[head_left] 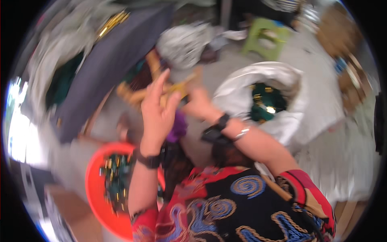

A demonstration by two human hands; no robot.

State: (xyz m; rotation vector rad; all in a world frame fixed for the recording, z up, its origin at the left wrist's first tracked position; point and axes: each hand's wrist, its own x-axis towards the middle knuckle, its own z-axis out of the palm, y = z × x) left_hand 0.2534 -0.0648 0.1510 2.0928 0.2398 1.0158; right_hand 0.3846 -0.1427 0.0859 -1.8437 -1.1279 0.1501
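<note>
My left hand (158, 105) is raised in the middle of the view, its fingers stretched out and apart, with nothing visible in its grasp. Close by on the right is my right hand (198, 101), its fingers smeared by motion. A blurred yellow piece (176, 87) shows between the two hands; whether the right fingers grip it cannot be made out. Just beyond my left hand stands a tan, wooden-looking frame (131, 95), partly hidden by that hand. Something purple (177, 128) shows below the hands.
An orange-red tub (93, 177) of green and gold pieces (117, 181) stands at lower left. To the right, an open white sack (242, 76) holds similar pieces (267, 101). A dark grey board-like surface (107, 66) slants across the left. Farther off are a green stool (268, 39) and white bundled plastic (183, 44).
</note>
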